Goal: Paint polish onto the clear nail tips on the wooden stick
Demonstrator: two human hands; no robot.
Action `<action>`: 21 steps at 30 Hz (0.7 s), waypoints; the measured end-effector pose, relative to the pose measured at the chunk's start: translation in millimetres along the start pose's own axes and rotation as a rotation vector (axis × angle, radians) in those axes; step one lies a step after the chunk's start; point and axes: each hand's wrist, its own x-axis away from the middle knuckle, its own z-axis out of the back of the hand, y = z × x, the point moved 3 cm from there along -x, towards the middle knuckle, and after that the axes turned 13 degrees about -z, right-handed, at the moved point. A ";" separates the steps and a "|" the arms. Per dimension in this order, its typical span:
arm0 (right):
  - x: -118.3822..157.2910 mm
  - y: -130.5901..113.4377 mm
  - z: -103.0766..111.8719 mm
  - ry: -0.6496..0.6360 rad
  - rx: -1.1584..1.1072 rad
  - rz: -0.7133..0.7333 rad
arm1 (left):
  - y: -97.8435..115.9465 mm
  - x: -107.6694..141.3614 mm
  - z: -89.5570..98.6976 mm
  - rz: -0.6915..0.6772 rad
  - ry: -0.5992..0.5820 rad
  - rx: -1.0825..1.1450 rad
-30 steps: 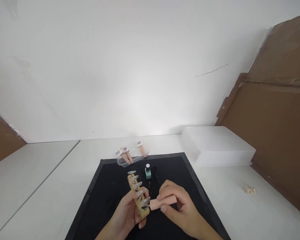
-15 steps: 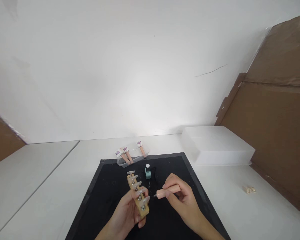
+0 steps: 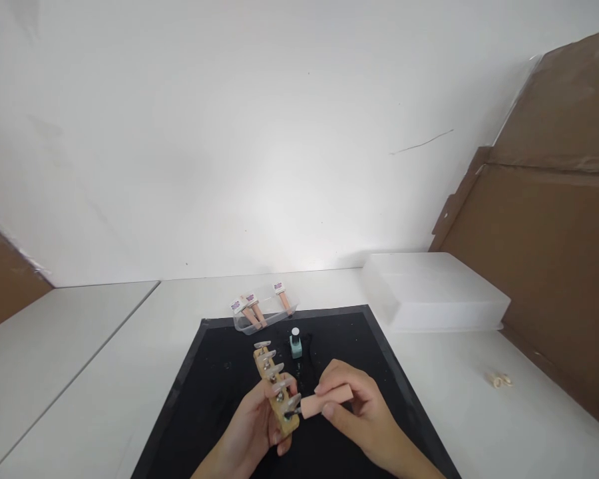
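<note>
My left hand (image 3: 251,424) is closed around a wooden nail stand (image 3: 288,428), which slants toward me. Several clear false nails (image 3: 274,368) stick up from it in a row on metal studs. Pinched in my right hand (image 3: 360,410) is a nail polish brush with a pink handle (image 3: 311,406). Its dark tip reaches the nearest false nail, low by the stud; whether it touches the nail or the stud I cannot tell. A teal nail polish bottle (image 3: 296,348) with a white-topped black cap stands upright beyond my hands.
A black mat (image 3: 190,399) lies under the work on the white table. At its back edge a clear tray (image 3: 239,327) holds several pink-capped bottles (image 3: 252,315). A white plastic bin (image 3: 444,299) stands back right, near small cream-coloured rings (image 3: 499,380). Brown cardboard (image 3: 544,266) rises at the right.
My right hand has moved left and slightly toward me, bringing the brush tip from beside the stand to the nearest false nail. My left hand and the stand have barely moved.
</note>
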 end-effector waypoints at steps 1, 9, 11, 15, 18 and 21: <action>-0.6 0.8 0.0 0.013 0.002 -0.012 | -0.2 -0.1 0.0 -0.001 0.000 -0.003; -2.0 7.9 2.7 0.168 -0.120 -0.183 | -1.6 1.5 1.2 -0.007 -0.038 0.010; -1.2 7.6 2.7 0.144 -0.119 -0.158 | -2.4 0.5 2.4 -0.004 -0.036 0.005; 1.1 5.5 1.2 0.044 -0.058 -0.086 | -3.1 -2.1 3.1 -0.011 -0.009 -0.020; 0.9 4.0 -0.4 0.023 -0.022 -0.074 | -2.4 -2.1 2.1 -0.013 0.006 -0.036; -1.5 5.9 0.1 0.099 -0.066 -0.148 | -1.4 -0.8 1.8 -0.013 -0.006 -0.030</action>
